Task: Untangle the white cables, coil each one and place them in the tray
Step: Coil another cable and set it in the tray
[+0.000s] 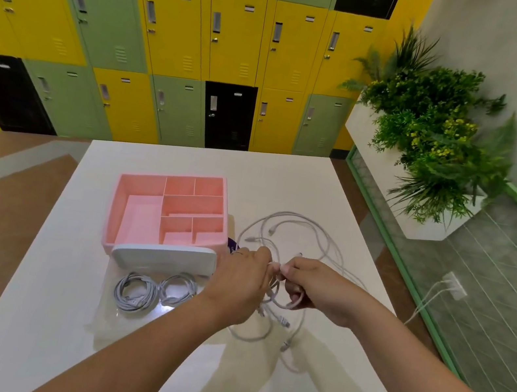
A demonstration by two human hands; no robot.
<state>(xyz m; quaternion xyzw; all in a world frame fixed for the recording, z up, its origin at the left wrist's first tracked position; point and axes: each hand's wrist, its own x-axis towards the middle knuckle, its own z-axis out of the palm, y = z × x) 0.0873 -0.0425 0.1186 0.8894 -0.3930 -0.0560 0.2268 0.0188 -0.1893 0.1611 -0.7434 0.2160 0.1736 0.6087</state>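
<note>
A tangle of white cables (298, 234) lies on the white table (62, 282), right of a pink tray (139, 216) with several compartments. My left hand (241, 275) and my right hand (307, 284) meet above the tangle, and both pinch strands of it. Loops hang below my hands, with plug ends dangling. Two coiled white cables (152, 293) lie on the table in front of the tray, left of my left forearm.
A white lid or flat box (163, 257) leans at the tray's front edge. A clear plastic bag (110, 325) lies under the coils. A planter with green plants (434, 130) stands to the right. Yellow and green lockers (173, 42) line the back wall.
</note>
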